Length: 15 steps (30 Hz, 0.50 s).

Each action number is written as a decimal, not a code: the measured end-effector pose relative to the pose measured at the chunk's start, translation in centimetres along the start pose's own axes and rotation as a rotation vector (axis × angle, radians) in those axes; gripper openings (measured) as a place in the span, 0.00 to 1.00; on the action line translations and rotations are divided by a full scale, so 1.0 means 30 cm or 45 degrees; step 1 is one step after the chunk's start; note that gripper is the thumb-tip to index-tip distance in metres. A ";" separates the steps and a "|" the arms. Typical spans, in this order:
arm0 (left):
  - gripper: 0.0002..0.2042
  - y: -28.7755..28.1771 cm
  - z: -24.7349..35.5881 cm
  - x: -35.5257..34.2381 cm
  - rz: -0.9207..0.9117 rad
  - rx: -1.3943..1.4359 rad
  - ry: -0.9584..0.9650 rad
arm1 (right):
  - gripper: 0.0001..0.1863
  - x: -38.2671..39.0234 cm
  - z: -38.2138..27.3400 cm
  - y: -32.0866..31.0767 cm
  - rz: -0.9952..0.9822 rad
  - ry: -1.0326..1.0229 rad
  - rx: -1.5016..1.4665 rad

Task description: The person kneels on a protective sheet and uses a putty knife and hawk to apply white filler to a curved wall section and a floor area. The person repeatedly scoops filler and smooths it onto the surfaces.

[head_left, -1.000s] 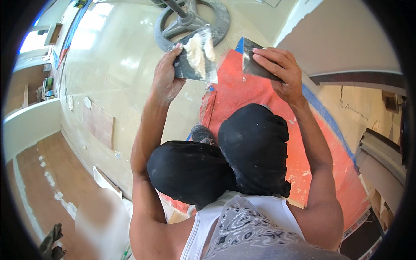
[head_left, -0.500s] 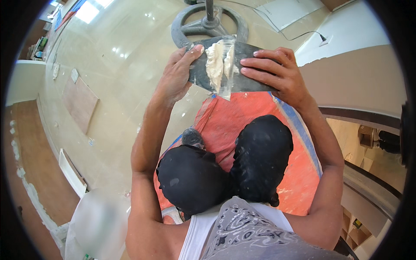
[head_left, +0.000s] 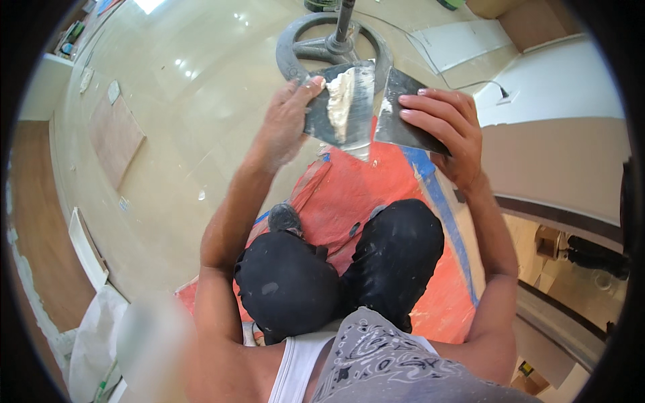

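Note:
My left hand (head_left: 285, 126) grips a dark flat scraper blade (head_left: 363, 94), thumb on top. A thick strip of cream-coloured putty (head_left: 340, 101) lies along it, with a thin smear towards its right edge. A second dark scraper blade (head_left: 395, 127) is in my right hand (head_left: 451, 127), its fingers lying across the top face. A small dab of putty clings to its left edge. A narrow gap separates the two blades. Both are held out in front of my bent knees, above the floor.
A grey wheel-shaped base (head_left: 293, 57) with an upright post stands just beyond the blades. Under my feet lies an orange-red sheet (head_left: 376, 176) with blue edging. A cable with a plug (head_left: 504, 94) is at the upper right. A plywood piece (head_left: 115, 141) lies left; white sheeting (head_left: 94, 336) is lower left.
The two blades were overlapping and have come apart, the right one drawn to the right. Putty that formed two ridges is now one strip on the left blade.

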<state>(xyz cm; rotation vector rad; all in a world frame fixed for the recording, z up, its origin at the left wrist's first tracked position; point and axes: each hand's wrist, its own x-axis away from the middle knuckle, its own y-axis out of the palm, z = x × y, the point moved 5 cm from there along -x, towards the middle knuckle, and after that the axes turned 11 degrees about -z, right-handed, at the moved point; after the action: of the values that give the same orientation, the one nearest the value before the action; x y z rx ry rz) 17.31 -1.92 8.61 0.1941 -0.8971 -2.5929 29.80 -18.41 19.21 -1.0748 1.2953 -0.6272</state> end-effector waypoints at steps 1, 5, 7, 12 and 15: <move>0.14 -0.004 -0.036 -0.015 0.052 0.193 0.022 | 0.18 0.011 0.008 0.007 0.130 0.013 -0.117; 0.14 0.074 -0.104 -0.067 0.174 0.648 0.062 | 0.25 0.002 -0.039 0.130 0.507 0.131 -0.177; 0.14 0.033 -0.102 -0.069 0.214 0.584 0.146 | 0.24 0.003 0.005 0.184 0.292 0.366 -0.058; 0.18 0.009 -0.038 -0.048 0.052 0.327 0.332 | 0.21 0.185 0.228 0.265 0.412 1.084 -0.848; 0.21 -0.010 -0.030 -0.033 -0.012 0.186 0.320 | 0.24 0.129 0.229 0.185 0.564 1.070 -1.281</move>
<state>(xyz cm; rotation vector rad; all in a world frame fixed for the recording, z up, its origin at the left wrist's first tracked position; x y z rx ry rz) 18.35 -1.81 7.74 0.5524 -0.9916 -2.4409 36.20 -17.60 12.03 -1.2663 2.6546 -0.0088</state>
